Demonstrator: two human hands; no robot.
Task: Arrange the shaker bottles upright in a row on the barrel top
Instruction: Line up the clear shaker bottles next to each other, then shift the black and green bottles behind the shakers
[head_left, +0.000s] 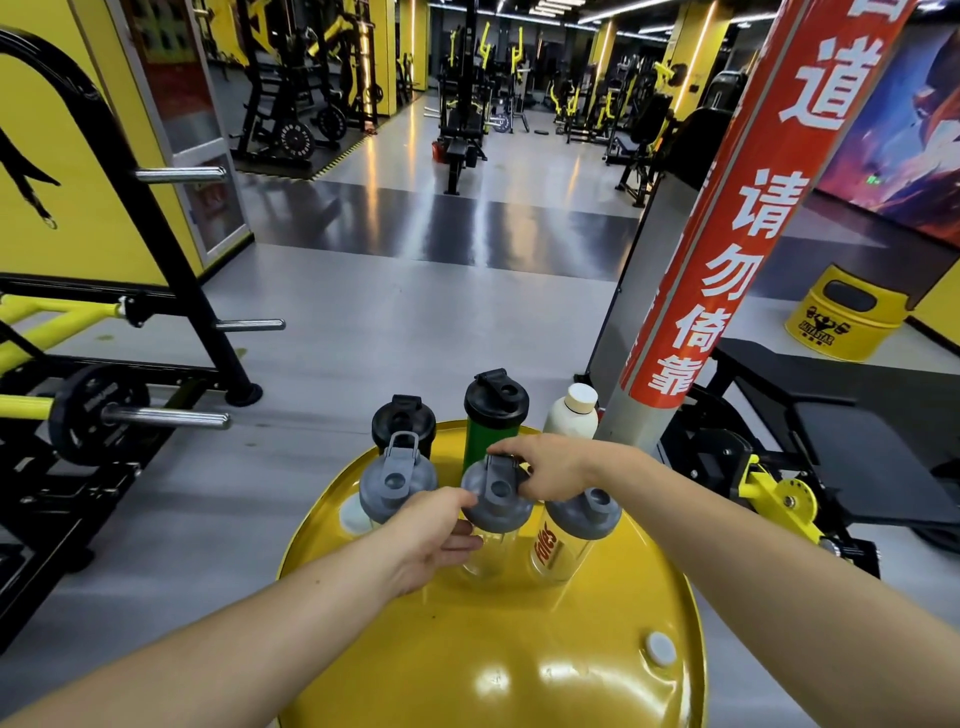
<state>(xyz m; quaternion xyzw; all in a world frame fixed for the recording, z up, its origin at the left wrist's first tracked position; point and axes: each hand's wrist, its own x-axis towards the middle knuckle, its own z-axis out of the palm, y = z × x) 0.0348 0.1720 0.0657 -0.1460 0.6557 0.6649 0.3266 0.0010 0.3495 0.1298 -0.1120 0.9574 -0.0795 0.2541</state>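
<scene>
Several shaker bottles stand upright on the yellow barrel top (493, 649). The near row holds three clear bottles with grey lids: the left one (397, 486), the middle one (496, 506) and the right one (563, 540) with orange lettering. Behind them stand a black shaker (403, 422), a green shaker with a black lid (493, 415) and a white bottle (571, 413). My left hand (436, 535) wraps the middle clear bottle's body from the left. My right hand (545, 470) pinches that bottle's grey lid from the right.
A red and white pillar (727, 234) rises just right of the barrel's far edge. A bench (831, 415) sits to the right, a barbell rack with plates (98, 410) to the left. A small white cap (661, 648) is set in the barrel top.
</scene>
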